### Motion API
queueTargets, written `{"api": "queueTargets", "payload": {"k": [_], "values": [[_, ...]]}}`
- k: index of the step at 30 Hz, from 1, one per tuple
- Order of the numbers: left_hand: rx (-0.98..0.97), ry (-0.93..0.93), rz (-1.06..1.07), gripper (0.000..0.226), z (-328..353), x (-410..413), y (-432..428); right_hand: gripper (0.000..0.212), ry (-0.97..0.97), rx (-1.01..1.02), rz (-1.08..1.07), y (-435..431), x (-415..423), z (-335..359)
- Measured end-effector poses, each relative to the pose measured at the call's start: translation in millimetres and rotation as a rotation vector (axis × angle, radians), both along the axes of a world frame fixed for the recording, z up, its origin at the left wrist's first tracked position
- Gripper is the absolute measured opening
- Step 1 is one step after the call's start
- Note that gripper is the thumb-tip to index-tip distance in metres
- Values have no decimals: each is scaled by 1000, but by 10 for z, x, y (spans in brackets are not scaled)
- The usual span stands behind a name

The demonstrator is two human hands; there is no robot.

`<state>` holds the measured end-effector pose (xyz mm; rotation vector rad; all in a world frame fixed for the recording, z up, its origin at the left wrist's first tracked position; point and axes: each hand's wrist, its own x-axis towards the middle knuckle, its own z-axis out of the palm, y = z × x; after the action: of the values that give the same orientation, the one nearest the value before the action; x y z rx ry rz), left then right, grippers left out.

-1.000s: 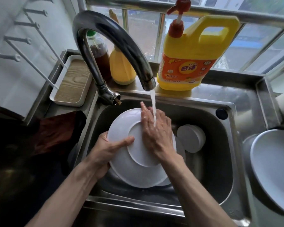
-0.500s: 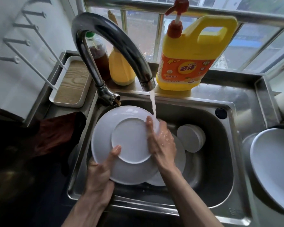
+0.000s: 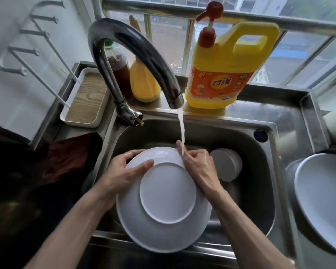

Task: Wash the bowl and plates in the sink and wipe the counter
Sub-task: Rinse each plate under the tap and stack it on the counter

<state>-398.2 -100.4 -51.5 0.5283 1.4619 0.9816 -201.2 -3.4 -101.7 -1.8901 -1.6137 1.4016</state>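
1. Plate (image 3: pixel 167 202), white, is held tilted over the sink (image 3: pixel 256 191) with its underside facing up.
2. The left hand (image 3: pixel 122 171) grips the upper left rim, thumb pressed on the back.
3. The right hand (image 3: pixel 198 164) clasps the right rim with curled fingers, one finger reaching into the water stream (image 3: pixel 181 129) from the faucet (image 3: pixel 144 55).
4. A white bowl (image 3: pixel 225 164) lies in the sink just beyond the right hand.
5. A second plate (image 3: pixel 324 200) sits to the right of the sink, well apart.
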Motion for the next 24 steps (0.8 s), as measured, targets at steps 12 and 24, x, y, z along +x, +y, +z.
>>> {"api": "queueTargets", "payload": {"k": [12, 24], "values": [[169, 116, 575, 40, -342, 61, -75, 41, 536, -288, -324, -406, 86, -68], [-71, 67, 56, 44, -156, -107, 86, 57, 392, -169, -432, -220, 66, -102]]}}
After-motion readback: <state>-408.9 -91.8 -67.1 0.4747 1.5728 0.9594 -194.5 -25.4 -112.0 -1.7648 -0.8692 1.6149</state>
